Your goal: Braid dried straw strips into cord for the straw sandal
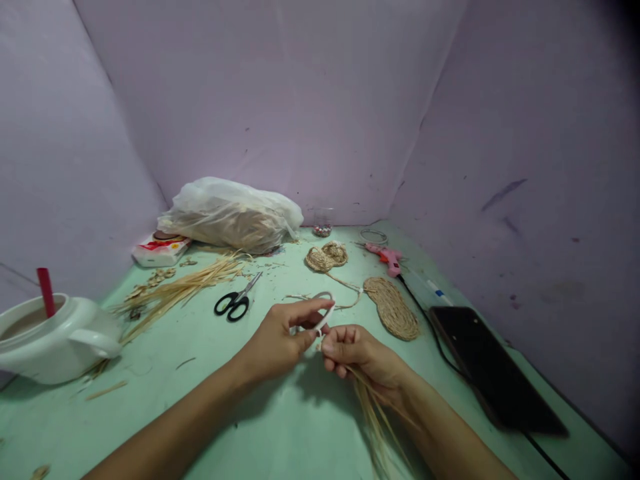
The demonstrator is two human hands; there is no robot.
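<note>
No readable text, numbers or brands. White box (160,255), just beside the near left end of the plastic bag (230,217): red-and-yellow printing, too small and blurred to make out.

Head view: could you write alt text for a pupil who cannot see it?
A left hand holds a white loop beside a right hand gripping pale strands, over a green table. Beyond lie scissors, a flat woven piece and a pink glue gun. A white pot stands far left.
</note>
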